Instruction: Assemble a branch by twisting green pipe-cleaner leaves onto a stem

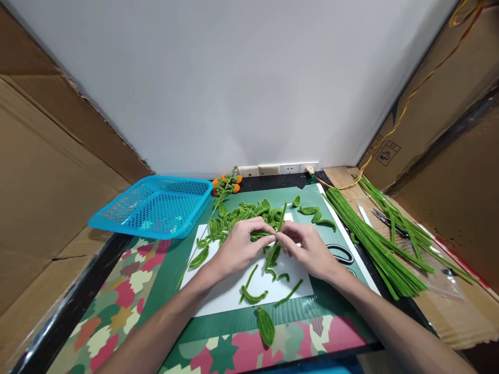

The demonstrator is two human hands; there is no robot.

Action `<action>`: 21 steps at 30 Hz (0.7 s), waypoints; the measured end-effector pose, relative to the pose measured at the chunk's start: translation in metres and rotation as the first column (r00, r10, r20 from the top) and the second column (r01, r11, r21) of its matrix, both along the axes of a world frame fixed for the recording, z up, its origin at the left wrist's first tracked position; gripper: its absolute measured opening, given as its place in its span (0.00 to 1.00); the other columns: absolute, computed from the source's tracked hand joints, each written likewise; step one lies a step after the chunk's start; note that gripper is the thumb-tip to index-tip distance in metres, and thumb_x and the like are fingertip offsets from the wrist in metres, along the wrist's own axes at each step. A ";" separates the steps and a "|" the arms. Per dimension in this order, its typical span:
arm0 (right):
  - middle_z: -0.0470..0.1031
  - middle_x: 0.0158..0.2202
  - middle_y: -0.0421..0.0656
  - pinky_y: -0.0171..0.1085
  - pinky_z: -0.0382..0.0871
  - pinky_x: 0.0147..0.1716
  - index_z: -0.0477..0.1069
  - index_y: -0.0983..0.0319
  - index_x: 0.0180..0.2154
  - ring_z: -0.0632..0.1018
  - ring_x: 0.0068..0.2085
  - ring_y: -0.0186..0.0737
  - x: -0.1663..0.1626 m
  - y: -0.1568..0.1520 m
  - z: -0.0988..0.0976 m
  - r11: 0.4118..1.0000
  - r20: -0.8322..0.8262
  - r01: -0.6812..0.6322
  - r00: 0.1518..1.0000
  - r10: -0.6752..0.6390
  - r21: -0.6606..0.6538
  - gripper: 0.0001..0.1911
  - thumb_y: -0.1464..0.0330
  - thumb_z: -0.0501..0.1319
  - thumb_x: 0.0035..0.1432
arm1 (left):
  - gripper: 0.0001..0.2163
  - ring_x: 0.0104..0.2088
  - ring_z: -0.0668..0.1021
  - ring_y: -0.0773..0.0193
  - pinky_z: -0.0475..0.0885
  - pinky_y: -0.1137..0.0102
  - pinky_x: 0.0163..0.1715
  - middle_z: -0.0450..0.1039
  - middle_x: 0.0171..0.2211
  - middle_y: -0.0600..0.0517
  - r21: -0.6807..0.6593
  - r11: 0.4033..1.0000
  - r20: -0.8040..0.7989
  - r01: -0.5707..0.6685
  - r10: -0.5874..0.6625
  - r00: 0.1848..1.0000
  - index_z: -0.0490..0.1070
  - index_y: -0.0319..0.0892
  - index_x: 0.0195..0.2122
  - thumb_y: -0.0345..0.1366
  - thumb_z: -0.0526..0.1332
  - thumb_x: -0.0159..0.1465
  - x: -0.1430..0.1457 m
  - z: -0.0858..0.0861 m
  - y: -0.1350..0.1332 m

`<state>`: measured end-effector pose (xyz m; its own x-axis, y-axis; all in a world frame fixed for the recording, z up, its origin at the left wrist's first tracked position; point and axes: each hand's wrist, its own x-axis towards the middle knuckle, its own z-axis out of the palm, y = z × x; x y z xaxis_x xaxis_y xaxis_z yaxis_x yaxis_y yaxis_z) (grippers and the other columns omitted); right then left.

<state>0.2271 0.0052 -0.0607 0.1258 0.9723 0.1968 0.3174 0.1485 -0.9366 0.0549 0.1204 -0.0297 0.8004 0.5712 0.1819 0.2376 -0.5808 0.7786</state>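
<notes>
My left hand (247, 243) and my right hand (307, 248) meet over a white sheet (218, 298), fingertips pinched close together. Between them is a green pipe cleaner (283, 214), its upper end sticking up past my fingers and more green strands below. The exact grip is partly hidden by the fingers. Behind my hands lies a pile of leaf shapes bent from green pipe cleaner (237, 214). Short cut pieces (289, 293) and a curved piece (254, 297) lie in front. One finished-looking leaf (265, 327) rests nearer me on the patterned mat.
A blue perforated basket (195, 210) stands at left, beside an orange flower stem (237, 179). To the right are black-handled scissors (340, 246), a thick bundle of green pipe cleaners (374, 246) and pliers (390, 221). Cardboard walls (50, 166) flank both sides; a yellow cord (405, 106) hangs at right.
</notes>
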 end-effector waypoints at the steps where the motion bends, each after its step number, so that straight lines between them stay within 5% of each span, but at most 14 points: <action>1: 0.71 0.23 0.37 0.33 0.61 0.27 0.70 0.60 0.30 0.71 0.26 0.35 -0.002 0.001 0.000 1.000 0.005 -0.010 1.000 0.010 -0.007 0.21 0.54 0.60 0.72 | 0.04 0.35 0.81 0.61 0.73 0.68 0.39 0.82 0.34 0.50 -0.014 1.000 -0.003 -0.008 0.008 1.000 0.84 0.42 0.36 0.33 0.68 0.66 -0.001 -0.001 0.001; 4: 0.72 0.22 0.37 0.33 0.63 0.27 0.70 0.60 0.29 0.72 0.25 0.35 -0.006 0.002 -0.001 0.999 -0.055 -0.040 0.998 0.039 -0.017 0.22 0.53 0.61 0.71 | 0.05 0.37 0.82 0.59 0.74 0.67 0.40 0.82 0.34 0.50 -0.098 0.994 0.022 -0.050 0.052 0.998 0.83 0.42 0.39 0.36 0.71 0.64 -0.004 -0.004 0.003; 6: 0.72 0.21 0.37 0.34 0.65 0.27 0.71 0.60 0.29 0.73 0.24 0.35 -0.007 0.003 -0.002 0.999 -0.155 -0.043 0.987 0.040 -0.018 0.22 0.52 0.62 0.70 | 0.16 0.36 0.82 0.59 0.75 0.68 0.38 0.81 0.34 0.50 -0.217 0.973 0.088 -0.074 0.095 0.992 0.80 0.42 0.51 0.38 0.73 0.62 -0.007 -0.007 0.002; 9: 0.74 0.21 0.38 0.35 0.69 0.25 0.72 0.60 0.28 0.74 0.22 0.36 -0.006 0.004 -0.003 0.998 -0.340 0.064 0.939 -0.053 0.023 0.21 0.52 0.65 0.67 | 0.28 0.32 0.80 0.62 0.75 0.71 0.32 0.79 0.36 0.51 -0.471 0.881 0.212 -0.040 0.157 0.965 0.70 0.42 0.62 0.43 0.73 0.63 -0.014 -0.014 -0.001; 14: 0.76 0.22 0.39 0.36 0.73 0.23 0.76 0.61 0.33 0.76 0.21 0.37 -0.006 0.008 -0.009 0.951 -0.537 0.310 0.804 -0.254 0.014 0.18 0.53 0.68 0.65 | 0.21 0.26 0.78 0.66 0.74 0.72 0.28 0.79 0.33 0.50 -0.682 0.725 0.202 0.095 0.061 0.978 0.73 0.39 0.53 0.46 0.71 0.65 -0.020 -0.033 -0.011; 18: 0.79 0.26 0.41 0.37 0.75 0.25 0.79 0.62 0.34 0.77 0.22 0.37 -0.011 0.008 -0.014 0.957 -0.534 0.289 0.804 -0.260 -0.030 0.19 0.52 0.69 0.63 | 0.15 0.24 0.76 0.67 0.74 0.72 0.26 0.76 0.26 0.53 -0.653 0.757 0.177 0.019 0.128 0.976 0.76 0.38 0.38 0.45 0.74 0.62 -0.016 -0.043 -0.016; 21: 0.81 0.27 0.43 0.38 0.77 0.26 0.81 0.62 0.34 0.78 0.23 0.39 -0.013 0.006 -0.013 0.962 -0.501 0.263 0.825 -0.262 -0.070 0.19 0.51 0.71 0.61 | 0.15 0.22 0.76 0.67 0.73 0.73 0.22 0.76 0.26 0.53 -0.647 0.762 0.197 -0.034 0.210 0.958 0.76 0.39 0.37 0.46 0.74 0.62 -0.015 -0.044 -0.012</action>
<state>0.2136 0.0116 -0.0735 0.4580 0.8881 0.0382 -0.1680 0.1287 -0.9773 0.0403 0.1080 -0.0737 0.6951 0.7147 -0.0779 0.0243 0.0850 0.9961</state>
